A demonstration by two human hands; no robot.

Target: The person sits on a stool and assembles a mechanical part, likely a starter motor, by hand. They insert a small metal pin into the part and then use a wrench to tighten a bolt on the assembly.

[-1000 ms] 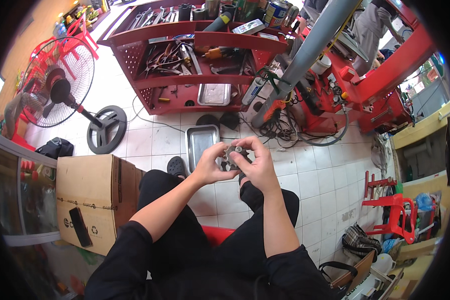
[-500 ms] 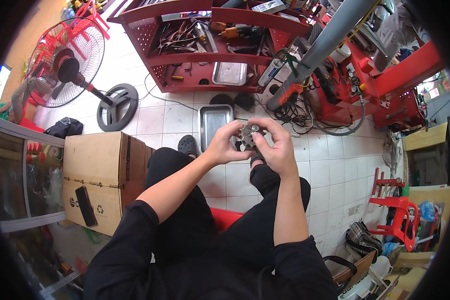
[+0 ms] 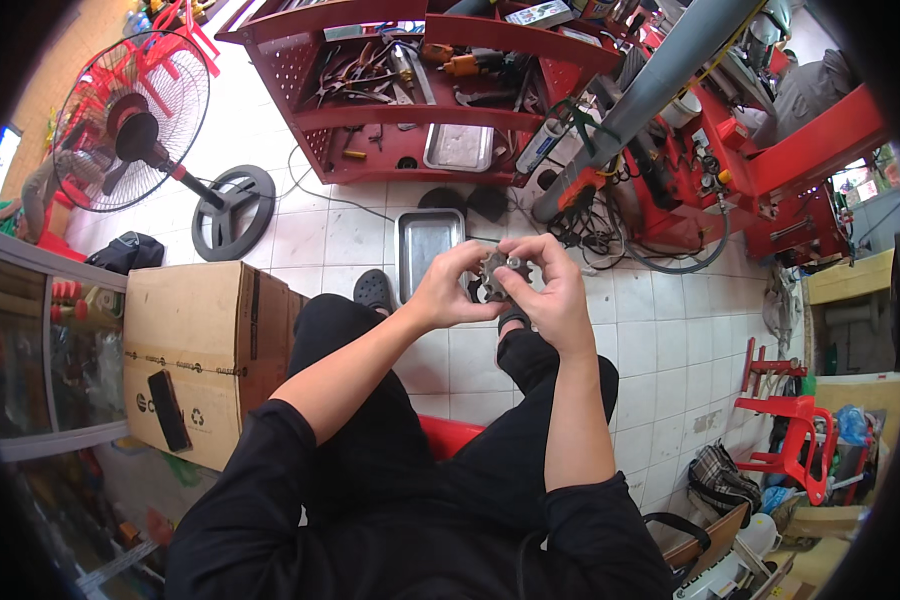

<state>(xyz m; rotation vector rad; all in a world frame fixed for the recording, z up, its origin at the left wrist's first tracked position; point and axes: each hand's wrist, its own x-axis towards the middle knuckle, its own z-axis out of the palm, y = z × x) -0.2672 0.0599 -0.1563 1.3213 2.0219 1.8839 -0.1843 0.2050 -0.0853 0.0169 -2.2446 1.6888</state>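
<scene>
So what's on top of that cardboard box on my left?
A flat black phone-like object lies on the cardboard box. What's inside cannot be seen; the flaps are closed.

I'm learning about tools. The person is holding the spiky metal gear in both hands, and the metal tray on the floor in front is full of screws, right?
Not quite. In the head view both hands, left and right, hold the gear, but the tray is empty.
</scene>
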